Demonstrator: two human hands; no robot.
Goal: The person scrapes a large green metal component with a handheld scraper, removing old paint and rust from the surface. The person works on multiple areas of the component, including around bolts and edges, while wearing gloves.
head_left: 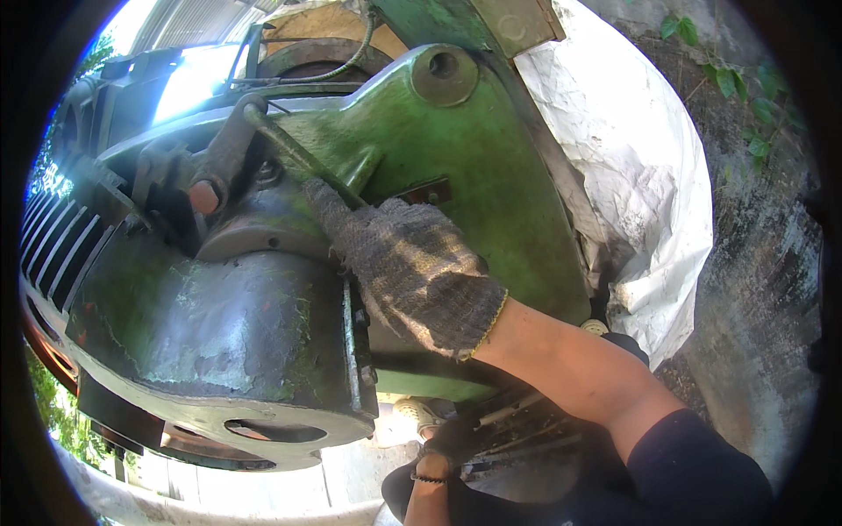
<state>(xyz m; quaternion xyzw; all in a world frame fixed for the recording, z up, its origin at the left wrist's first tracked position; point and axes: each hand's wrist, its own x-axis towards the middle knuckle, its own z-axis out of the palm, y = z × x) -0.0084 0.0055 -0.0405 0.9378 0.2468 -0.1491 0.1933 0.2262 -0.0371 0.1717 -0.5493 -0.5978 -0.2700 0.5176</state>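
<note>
Gripping the rod (303,153) slanting far left over the machine (509,193), the right hand (412,272) is risking a slip if its glove (438,302) is sliding, the left hand (454,438) hanging near, its hold unclear.

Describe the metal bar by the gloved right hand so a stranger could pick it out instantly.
Find the big green machine, then the gloved right hand over it. From that hand, follow the bar up and leftward to the top of a stout dark lever. The bar is straight and slender, unlike that thicker, shorter lever.
</note>
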